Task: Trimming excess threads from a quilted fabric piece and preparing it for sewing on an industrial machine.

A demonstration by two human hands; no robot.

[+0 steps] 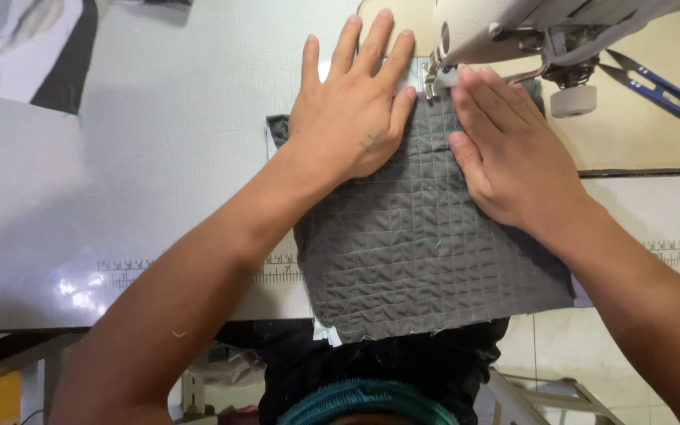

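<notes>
Both hands lie flat on a grey quilted fabric panel (426,236) that rests on the white counter (159,157), its far edge pushed up under the head of the sewing machine (505,27). The left hand (356,102) is spread wide, fingers splayed and palm down, pinning the panel's far left corner; it closes on nothing, only presses. The right hand (505,149) lies with its fingers straight and held together, also pressing flat, its fingertips just beside the presser foot (433,75) – the nearer of the two hands to the needle. The panel runs from under both palms back toward the person's body, its long axis in line with the forearms, and its near edge overhangs the counter's front edge. A pale strip of lining peeks out at the near left corner (and again along the far edge by the foot). Beyond the right hand, well apart from it, a pair of blue-handled thread snips (655,86) lies on the machine's beige bed – beside a white spool-like knob (573,101). No container is in view; a measuring scale (277,271) is printed along the counter.
</notes>
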